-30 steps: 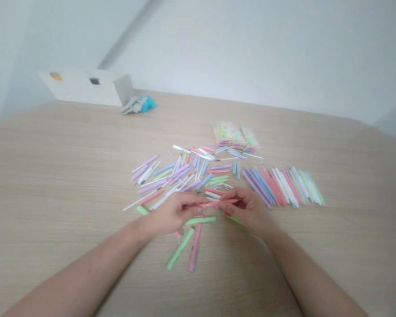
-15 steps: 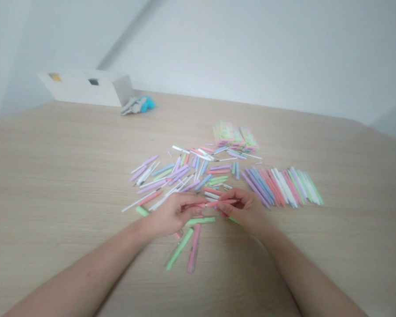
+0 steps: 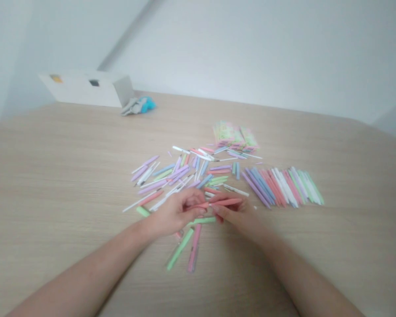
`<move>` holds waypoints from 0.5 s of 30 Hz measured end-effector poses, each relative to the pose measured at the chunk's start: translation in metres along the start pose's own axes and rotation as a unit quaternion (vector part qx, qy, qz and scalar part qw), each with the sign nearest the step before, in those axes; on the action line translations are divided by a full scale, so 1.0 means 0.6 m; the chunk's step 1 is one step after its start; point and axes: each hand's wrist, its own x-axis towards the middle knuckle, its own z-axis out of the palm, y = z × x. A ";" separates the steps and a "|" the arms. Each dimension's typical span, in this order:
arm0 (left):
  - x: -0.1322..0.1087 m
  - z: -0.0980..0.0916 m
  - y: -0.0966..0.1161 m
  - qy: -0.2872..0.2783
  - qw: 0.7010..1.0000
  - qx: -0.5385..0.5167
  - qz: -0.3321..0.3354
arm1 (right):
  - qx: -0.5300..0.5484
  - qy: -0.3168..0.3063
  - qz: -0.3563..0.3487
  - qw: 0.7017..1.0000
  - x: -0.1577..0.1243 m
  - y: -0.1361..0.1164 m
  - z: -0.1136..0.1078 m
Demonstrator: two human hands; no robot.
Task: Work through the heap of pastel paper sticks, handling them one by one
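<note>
Between my two hands a coral-red pen lies sideways, just above the table. My left hand pinches its left part, and my right hand grips the right part with thumb and fingers. A narrow pale band shows where the two parts meet, near my fingertips. Below the hands are a green pen barrel, a pink pen barrel and another green piece. Loose pen parts and white refills lie scattered just beyond my left hand.
To the right, a neat row of pens in several pastel colours lies side by side. Stacked green-and-pink packets stand behind the loose parts. At the back left are a white box and a crumpled grey-and-blue cloth or glove.
My right hand has shifted slightly and its fingers have changed their hold on the red pen. A white pen piece beyond that hand now shows more fully.
</note>
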 end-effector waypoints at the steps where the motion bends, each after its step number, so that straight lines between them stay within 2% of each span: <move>1: 0.000 0.001 -0.003 -0.002 1.000 -0.006 0.003 | 0.001 -0.008 -0.001 1.000 0.000 0.002 0.003; 5: -0.002 0.005 -0.013 -0.006 0.999 -0.034 0.005 | 0.003 -0.022 -0.012 1.000 0.004 0.012 0.007; 9: 0.000 0.004 -0.006 -0.039 0.997 -0.073 0.008 | 0.056 -0.024 -0.017 0.998 0.007 0.024 -0.003; 15: 0.002 -0.004 0.008 -0.013 1.000 0.002 0.007 | 0.149 -0.002 0.025 0.989 0.006 0.014 -0.004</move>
